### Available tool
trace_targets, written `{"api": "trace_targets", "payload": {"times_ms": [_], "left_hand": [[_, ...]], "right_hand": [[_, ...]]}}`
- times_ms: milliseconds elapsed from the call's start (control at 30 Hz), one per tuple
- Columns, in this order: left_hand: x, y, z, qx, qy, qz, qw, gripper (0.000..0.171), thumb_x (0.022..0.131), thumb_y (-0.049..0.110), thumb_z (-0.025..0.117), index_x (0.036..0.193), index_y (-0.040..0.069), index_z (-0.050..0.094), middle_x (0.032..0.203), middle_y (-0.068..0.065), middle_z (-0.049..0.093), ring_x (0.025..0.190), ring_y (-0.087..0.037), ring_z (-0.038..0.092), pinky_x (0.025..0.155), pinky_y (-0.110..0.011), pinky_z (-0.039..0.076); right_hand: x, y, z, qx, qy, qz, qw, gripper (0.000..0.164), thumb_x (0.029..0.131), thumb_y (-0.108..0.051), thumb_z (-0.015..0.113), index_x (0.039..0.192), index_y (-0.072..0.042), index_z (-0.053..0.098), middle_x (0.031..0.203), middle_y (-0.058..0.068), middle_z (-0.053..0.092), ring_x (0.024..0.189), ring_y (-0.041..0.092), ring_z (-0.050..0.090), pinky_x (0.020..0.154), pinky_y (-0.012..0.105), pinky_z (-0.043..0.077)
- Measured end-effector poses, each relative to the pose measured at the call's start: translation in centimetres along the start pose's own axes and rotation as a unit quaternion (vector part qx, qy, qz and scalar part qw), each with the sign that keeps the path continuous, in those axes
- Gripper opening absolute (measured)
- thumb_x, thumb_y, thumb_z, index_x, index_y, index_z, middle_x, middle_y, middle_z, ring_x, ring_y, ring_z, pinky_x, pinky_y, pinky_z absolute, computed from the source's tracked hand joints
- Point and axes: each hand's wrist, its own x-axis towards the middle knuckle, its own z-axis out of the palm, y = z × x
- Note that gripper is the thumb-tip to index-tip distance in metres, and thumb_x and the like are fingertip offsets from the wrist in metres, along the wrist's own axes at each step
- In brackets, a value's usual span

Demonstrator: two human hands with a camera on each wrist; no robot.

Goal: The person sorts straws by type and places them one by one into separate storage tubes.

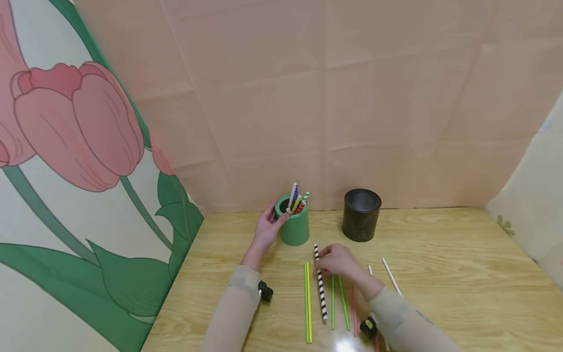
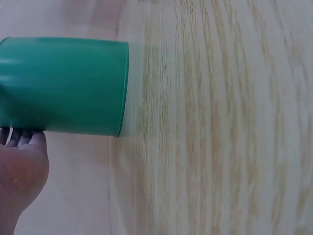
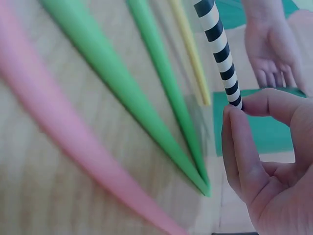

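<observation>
My left hand [image 1: 266, 228] grips the green cup [image 1: 295, 231] by its left side, thumb near the rim. Several patterned straws [image 1: 292, 196], some dotted, one yellow, stand in that cup. Between thumb and fingertips, my right hand [image 1: 337, 259] pinches a black-and-white striped straw [image 3: 222, 51] near its upper end. This straw slants above the table, in front of the cup. In the left wrist view, the green cup [image 2: 63, 85] shows sideways with the fingers at its edge; its mouth is out of frame.
A black cup [image 1: 361, 217] stands right of the green one. On the wooden table [image 1: 448, 274] lie green and yellow straws [image 1: 307, 303], two green straws [image 1: 343, 303], pink straws [image 1: 355, 313] and white straws [image 1: 391, 276]. A pinkish sheet [image 1: 264, 107] hangs behind.
</observation>
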Motion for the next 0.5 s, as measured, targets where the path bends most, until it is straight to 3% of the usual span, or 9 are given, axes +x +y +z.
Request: {"api": "trace_targets", "payload": {"times_ms": [133, 500], "left_hand": [[-0.1, 0.0, 0.1, 0.001, 0.0, 0.0, 1.0, 0.073, 0.102, 0.018, 0.077, 0.165, 0.012, 0.041, 0.171, -0.017, 0.033, 0.157, -0.033, 0.033, 0.128, -0.041, 0.032], [-0.2, 0.0, 0.1, -0.002, 0.002, 0.0, 1.0, 0.075, 0.1, 0.018, 0.078, 0.165, 0.011, 0.04, 0.171, -0.017, 0.032, 0.157, -0.034, 0.033, 0.128, -0.042, 0.031]], "right_hand": [[-0.2, -0.4, -0.9, 0.03, -0.002, -0.002, 1.0, 0.031, 0.08, -0.01, 0.078, 0.107, 0.002, 0.073, 0.069, 0.004, 0.072, 0.061, 0.015, 0.072, 0.059, 0.024, 0.057], [-0.4, -1.4, -3.8, 0.132, -0.007, -0.031, 0.991, 0.043, 0.087, -0.008, 0.072, 0.125, 0.012, 0.065, 0.09, 0.01, 0.076, 0.076, 0.023, 0.076, 0.076, 0.04, 0.068]]}}
